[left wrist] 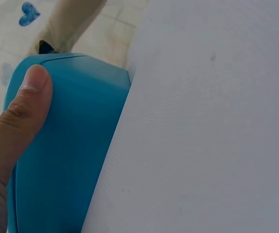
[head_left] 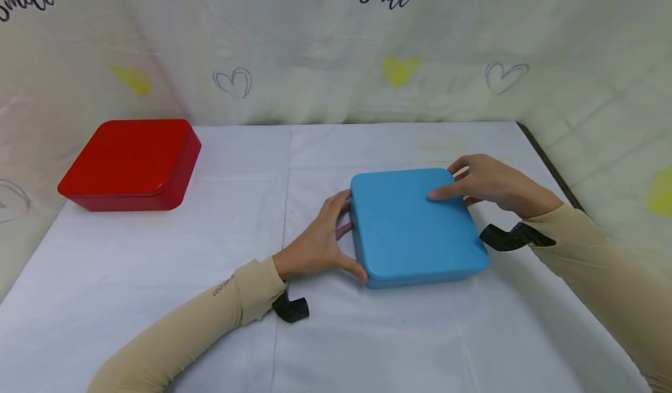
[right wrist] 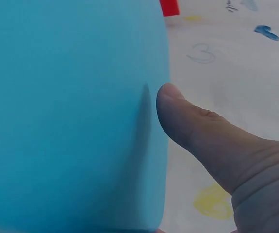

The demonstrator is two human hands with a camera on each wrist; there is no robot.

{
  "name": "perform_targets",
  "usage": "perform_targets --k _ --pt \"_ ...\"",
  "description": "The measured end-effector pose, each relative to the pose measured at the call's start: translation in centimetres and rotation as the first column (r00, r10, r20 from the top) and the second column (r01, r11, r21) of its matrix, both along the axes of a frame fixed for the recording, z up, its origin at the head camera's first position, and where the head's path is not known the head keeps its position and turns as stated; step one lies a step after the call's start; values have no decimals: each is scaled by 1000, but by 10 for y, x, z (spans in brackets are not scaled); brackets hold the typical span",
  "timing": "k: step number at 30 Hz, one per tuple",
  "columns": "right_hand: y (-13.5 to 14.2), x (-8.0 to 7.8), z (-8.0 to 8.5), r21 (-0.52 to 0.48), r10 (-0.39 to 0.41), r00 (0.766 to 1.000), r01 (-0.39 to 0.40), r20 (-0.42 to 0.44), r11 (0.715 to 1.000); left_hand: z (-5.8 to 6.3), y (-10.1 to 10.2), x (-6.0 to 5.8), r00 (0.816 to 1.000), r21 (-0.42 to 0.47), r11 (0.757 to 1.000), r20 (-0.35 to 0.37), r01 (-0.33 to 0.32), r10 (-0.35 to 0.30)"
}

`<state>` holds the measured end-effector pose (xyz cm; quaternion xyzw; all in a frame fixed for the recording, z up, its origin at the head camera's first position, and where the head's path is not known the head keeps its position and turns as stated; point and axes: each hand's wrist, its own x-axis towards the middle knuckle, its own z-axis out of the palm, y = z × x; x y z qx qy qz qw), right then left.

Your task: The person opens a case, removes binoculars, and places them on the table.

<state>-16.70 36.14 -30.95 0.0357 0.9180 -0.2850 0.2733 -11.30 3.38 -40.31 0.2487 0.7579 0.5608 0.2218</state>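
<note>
A flat blue lidded box (head_left: 415,224) with rounded corners lies on the white-covered table, right of the middle. My left hand (head_left: 325,241) holds its left side, thumb at the near left corner and fingers spread toward the far left corner. In the left wrist view, the left thumb (left wrist: 30,94) lies against the lid's seam. My right hand (head_left: 488,183) is at the far right corner, fingers bent over the edge and thumb above the lid. The right wrist view shows the right thumb (right wrist: 192,121) over the lid's margin, its shadow falling on the blue surface.
A closed red lidded box (head_left: 131,160) sits at the table's far left. Behind the table (head_left: 220,311) hangs a pale curtain (head_left: 315,37) printed with hearts and lettering. The table's dark right edge (head_left: 548,162) shows beyond the right forearm.
</note>
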Motion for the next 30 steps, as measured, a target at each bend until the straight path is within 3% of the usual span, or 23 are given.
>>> perform_targets --k 11,22,30 --pt "-19 -6 7 84 13 1000 -15 14 996 2 -2 -2 1000 -14 1000 8 4 -4" --pt "-6 -13 -2 -21 0 992 3 125 1000 0 1 -2 1000 10 1000 2 22 -22" --pt "-4 -18 0 -29 6 997 -3 77 1000 1 1 -1 1000 -13 1000 11 3 -3"
